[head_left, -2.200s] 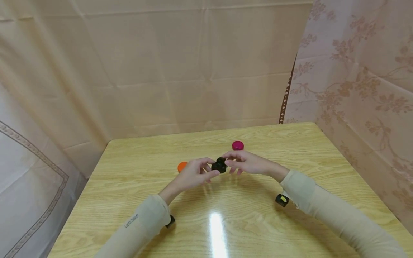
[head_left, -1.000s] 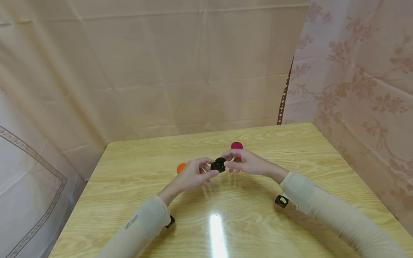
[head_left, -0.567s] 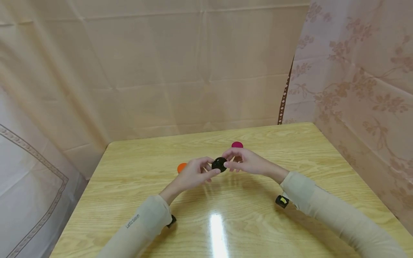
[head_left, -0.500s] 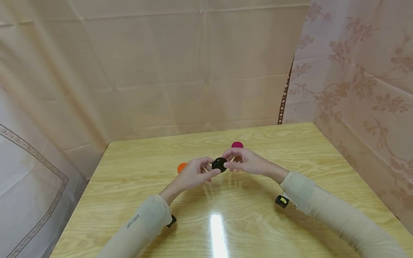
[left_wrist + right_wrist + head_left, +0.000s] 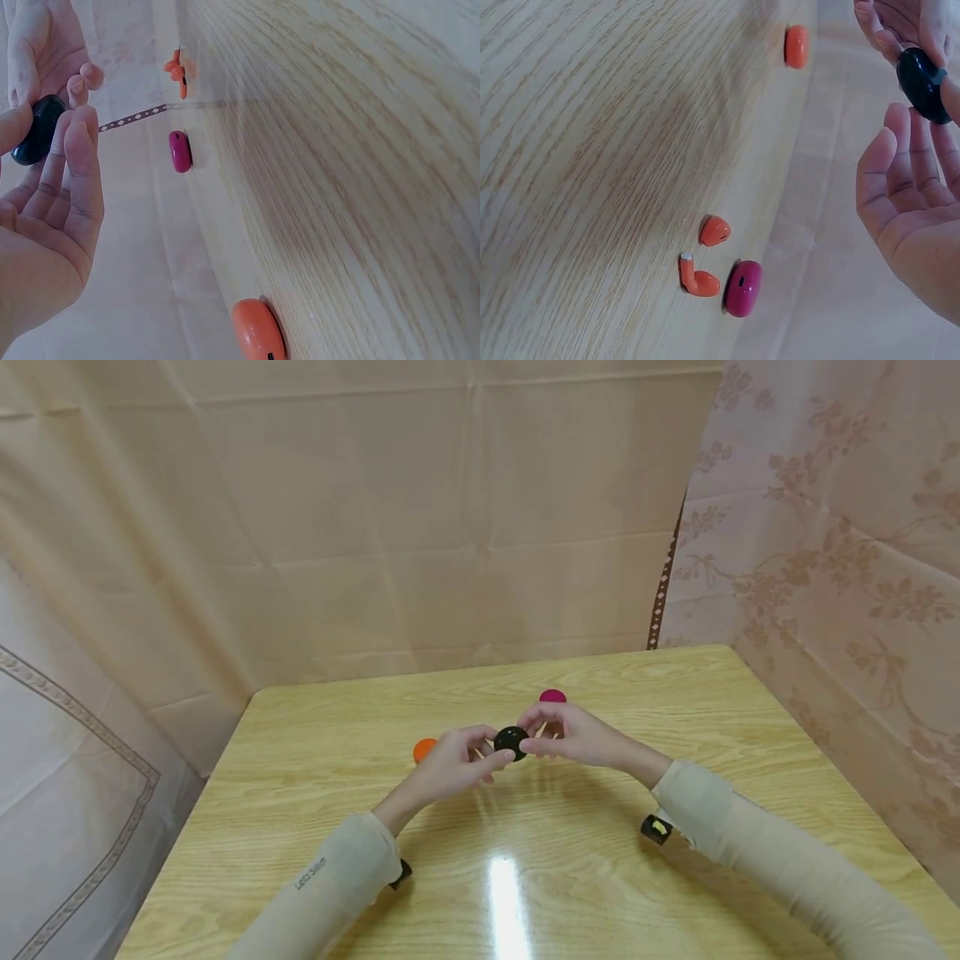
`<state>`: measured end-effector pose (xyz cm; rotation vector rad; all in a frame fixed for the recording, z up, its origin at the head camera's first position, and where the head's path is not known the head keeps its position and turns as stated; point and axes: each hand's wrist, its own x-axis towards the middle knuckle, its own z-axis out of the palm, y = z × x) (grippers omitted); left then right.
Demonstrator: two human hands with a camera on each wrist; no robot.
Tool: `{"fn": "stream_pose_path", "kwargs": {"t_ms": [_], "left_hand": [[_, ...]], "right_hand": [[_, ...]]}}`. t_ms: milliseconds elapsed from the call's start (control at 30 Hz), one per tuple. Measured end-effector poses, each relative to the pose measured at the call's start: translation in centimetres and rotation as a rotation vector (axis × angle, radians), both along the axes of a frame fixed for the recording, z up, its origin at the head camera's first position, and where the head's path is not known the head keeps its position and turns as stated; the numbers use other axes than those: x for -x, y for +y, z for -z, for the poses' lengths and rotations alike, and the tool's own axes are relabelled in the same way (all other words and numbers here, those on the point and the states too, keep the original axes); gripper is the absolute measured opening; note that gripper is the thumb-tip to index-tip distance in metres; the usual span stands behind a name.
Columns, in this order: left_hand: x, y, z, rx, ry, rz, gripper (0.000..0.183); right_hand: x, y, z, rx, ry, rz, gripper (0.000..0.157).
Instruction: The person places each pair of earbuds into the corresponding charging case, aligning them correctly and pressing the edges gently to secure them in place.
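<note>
A glossy black earbud case (image 5: 511,742), its lid down, is held above the table between both hands. My left hand (image 5: 457,762) pinches its left side between thumb and fingers. From the right, my right hand (image 5: 566,734) grips the opposite side with thumb and fingertips. Both wrist views show the black case (image 5: 39,129) clear of the tabletop. Whatever is inside it is hidden. A magenta case (image 5: 552,696) lies just beyond my right hand, and an orange case (image 5: 424,749) sits beside my left hand.
Two orange earbuds (image 5: 699,284) lie on the wooden table (image 5: 337,718) near the magenta case, hidden in the head view. Cloth hangs behind the table and at its sides. A dark wrist-worn device (image 5: 656,828) shows under the right cuff, another (image 5: 401,874) under the left.
The black case stood with its lid raised about two seconds ago. The lid then came down, and the case now looks like one smooth rounded shape. Both hands have stayed nearly in place.
</note>
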<state>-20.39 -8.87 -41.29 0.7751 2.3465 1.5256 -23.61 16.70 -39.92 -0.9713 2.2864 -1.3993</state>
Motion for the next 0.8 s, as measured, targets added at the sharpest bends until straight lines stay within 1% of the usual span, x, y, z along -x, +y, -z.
{"fn": "stream_pose_path", "kwargs": {"t_ms": [333, 533, 633, 800], "left_hand": [[-0.10, 0.03, -0.18, -0.008, -0.002, -0.003, 0.029], [-0.09, 0.14, -0.20, 0.001, -0.018, -0.027, 0.032], [-0.17, 0.17, -0.23, 0.000, -0.021, -0.039, 0.032], [-0.18, 0.23, -0.14, 0.001, 0.035, -0.054, 0.033]], "right_hand": [[0.08, -0.05, 0.16, -0.016, 0.047, 0.008, 0.035], [0.00, -0.11, 0.28, -0.005, 0.005, 0.002, 0.035], [-0.06, -0.12, 0.20, -0.017, 0.018, 0.005, 0.035], [-0.11, 0.02, 0.01, -0.046, 0.054, 0.012, 0.033]]}}
